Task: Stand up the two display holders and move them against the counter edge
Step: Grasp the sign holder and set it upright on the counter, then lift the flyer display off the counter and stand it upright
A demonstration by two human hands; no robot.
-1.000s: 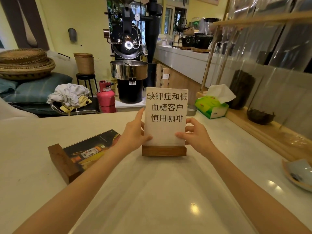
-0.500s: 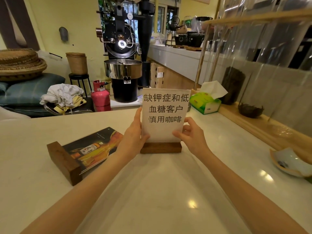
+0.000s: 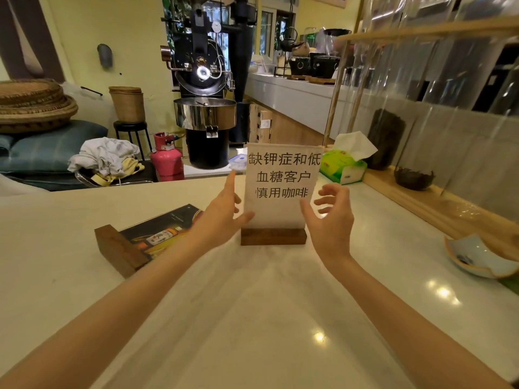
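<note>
A display holder with a white sheet of Chinese text (image 3: 282, 186) stands upright on its dark wooden base, a little short of the white counter's far edge (image 3: 140, 189). My left hand (image 3: 224, 213) is just left of the sheet, fingers spread, thumb close to its lower corner. My right hand (image 3: 331, 220) hovers just right of it, fingers apart and off the sheet. A second display holder (image 3: 146, 240) with a dark bottle picture lies flat on the counter to the left, its wooden base toward me.
A green tissue box (image 3: 342, 167) sits at the far right of the counter beside a wooden ledge (image 3: 438, 203) with dark bowls. A chipped white dish (image 3: 477, 258) rests at the right. Beyond the counter stand a coffee roaster (image 3: 203, 108) and a pink gas cylinder (image 3: 167, 158).
Both hands held the upright holder by its sides and slid it a little farther away. Now both hands have let go and opened beside it.
</note>
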